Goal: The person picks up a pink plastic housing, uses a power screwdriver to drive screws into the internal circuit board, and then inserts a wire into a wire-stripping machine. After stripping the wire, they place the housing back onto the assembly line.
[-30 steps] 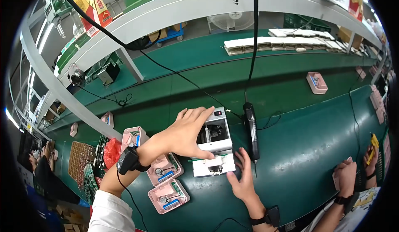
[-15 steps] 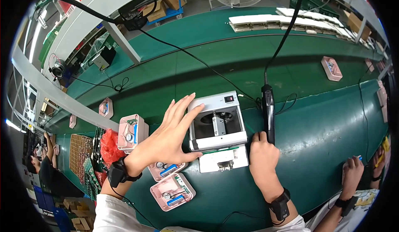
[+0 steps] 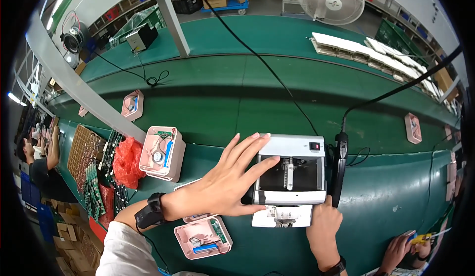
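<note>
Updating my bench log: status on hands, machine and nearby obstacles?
Left hand spread over left side of screw feeder. Right hand curled at its near right corner, grip unclear. Electric screwdriver close on the right; pink housing lower left.

Metallic machine (image 3: 289, 174); glossy tabletop (image 3: 378, 216)

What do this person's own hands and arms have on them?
Both the left hand and right hand are ungloved. On the left are a white sleeve and a black wristband with a boxy module; a thin dark cable trails below. Another black band shows on the right.
</note>
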The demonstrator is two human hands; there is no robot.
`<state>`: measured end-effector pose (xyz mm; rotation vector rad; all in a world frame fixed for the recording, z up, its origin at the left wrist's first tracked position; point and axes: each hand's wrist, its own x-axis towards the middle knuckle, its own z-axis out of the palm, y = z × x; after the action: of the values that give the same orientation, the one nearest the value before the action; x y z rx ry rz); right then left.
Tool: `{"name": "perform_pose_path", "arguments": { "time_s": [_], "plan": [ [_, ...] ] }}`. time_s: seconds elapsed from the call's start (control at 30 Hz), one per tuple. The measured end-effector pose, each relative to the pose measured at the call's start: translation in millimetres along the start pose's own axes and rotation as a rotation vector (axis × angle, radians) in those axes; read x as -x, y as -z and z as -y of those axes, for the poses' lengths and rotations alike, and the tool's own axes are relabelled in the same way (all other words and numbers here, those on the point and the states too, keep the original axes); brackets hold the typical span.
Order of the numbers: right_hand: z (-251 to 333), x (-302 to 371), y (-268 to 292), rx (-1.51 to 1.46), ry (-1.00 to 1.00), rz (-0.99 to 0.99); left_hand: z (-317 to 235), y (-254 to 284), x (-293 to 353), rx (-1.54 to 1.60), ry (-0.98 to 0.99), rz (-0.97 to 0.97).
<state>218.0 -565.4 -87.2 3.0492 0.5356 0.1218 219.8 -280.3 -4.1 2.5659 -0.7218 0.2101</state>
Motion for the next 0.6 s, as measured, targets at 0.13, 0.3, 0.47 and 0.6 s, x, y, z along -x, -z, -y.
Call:
{"name": "perform_pose_path", "arguments": {
  "time_s": [0.13,0.3,0.47,0.6],
  "plan": [
    [-4,9,10,-0.088,-0.008,0.047,3,3,8,0.096,0.056,0.005],
    [-27,26,76,-0.367,-0.457,0.153,4,7,9,0.133,0.068,0.066],
    [-34,15,85,-0.235,0.389,-0.342,6,5,12,0.196,0.073,0.067],
    [-10,-1,72,-0.16,0.477,-0.316,7,3,17,0.211,0.107,0.076]
  ]
}}
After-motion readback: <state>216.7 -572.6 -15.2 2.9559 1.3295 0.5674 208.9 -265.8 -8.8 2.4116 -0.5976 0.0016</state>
